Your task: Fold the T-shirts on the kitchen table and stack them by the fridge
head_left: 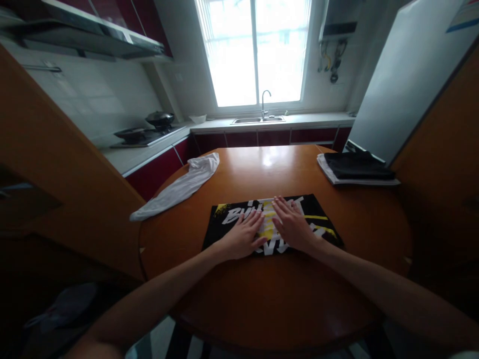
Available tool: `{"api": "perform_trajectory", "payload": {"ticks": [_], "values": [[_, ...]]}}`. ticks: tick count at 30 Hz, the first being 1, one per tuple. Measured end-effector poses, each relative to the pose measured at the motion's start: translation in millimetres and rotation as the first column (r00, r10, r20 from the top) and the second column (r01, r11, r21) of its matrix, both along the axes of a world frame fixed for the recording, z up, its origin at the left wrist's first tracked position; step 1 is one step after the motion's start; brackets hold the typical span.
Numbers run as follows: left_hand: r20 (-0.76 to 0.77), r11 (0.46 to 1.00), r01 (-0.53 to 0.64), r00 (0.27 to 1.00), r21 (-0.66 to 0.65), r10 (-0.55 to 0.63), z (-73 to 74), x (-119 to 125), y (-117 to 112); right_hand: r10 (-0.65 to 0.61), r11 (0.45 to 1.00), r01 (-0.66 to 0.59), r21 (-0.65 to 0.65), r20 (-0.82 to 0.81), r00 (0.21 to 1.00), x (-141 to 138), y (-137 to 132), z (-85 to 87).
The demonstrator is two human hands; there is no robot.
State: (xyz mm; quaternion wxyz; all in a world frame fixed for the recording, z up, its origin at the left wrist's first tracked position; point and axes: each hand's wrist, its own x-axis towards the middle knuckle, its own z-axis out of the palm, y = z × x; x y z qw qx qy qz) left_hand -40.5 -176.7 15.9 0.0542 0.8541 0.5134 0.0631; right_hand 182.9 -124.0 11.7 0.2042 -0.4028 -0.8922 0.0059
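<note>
A folded black garment [228,227] with white and yellow lettering lies flat on the round wooden table [269,294]. My left hand [243,235] rests palm down on its middle, fingers stretched out. My right hand [292,225] lies flat beside it, fingers spread, the two hands almost touching. Neither hand grips anything.
A crumpled white garment [179,188] hangs over the table's left edge. A stack of folded dark and white clothes [355,168] sits at the far right. Behind are a counter with a sink [258,119], a stove with pans [149,130], a window and a white fridge [407,75].
</note>
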Motion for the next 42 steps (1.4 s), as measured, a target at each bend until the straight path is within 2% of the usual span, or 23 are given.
{"api": "perform_trajectory", "payload": {"ticks": [3,7,16,20,24,27,31,36,39,42], "values": [[-0.016,0.999,0.048,0.999,-0.022,-0.048,-4.2,10.3,-7.6,0.112,0.989,-0.107,-0.098,0.047,0.993,-11.3,-18.2,-7.3],[-0.028,1.000,0.026,0.999,-0.014,-0.026,-4.9,1.8,-13.0,0.066,0.986,-0.053,-0.157,0.080,0.995,-3.7,-15.4,-13.0],[-0.009,0.997,0.073,0.997,0.033,-0.073,2.5,-33.5,-42.0,-0.048,0.986,0.061,-0.156,0.086,0.995,47.0,-4.1,-18.0],[-0.033,0.995,0.101,0.994,0.016,-0.101,6.1,-41.5,-53.4,-0.027,0.984,0.042,-0.173,0.091,0.996,63.7,-6.2,-18.5],[-0.040,0.995,0.100,0.994,-0.006,-0.100,7.1,-42.0,-53.4,-0.016,0.981,0.036,-0.190,0.106,0.994,68.0,-8.5,-18.4],[-0.033,0.994,0.105,0.994,-0.009,-0.105,6.4,-43.1,-43.7,-0.045,0.979,0.066,-0.192,0.115,0.992,65.2,-6.1,-20.0],[-0.032,0.994,0.110,0.993,-0.018,-0.110,5.3,-49.9,-17.5,-0.076,0.974,0.102,-0.204,0.131,0.988,57.7,9.8,-20.9],[-0.018,0.985,0.101,0.994,-0.137,-0.105,14.4,-56.1,22.5,-0.097,0.964,0.134,-0.231,0.166,0.981,49.9,38.0,-16.5],[0.037,0.989,0.048,0.998,-0.141,-0.043,19.7,-44.9,42.5,-0.104,0.951,0.148,-0.271,0.170,0.980,41.3,47.6,-12.4],[0.056,0.999,0.018,0.998,-0.049,-0.015,14.4,-19.4,65.1,-0.119,0.957,0.149,-0.247,0.132,0.984,21.6,54.2,-8.8]]}}
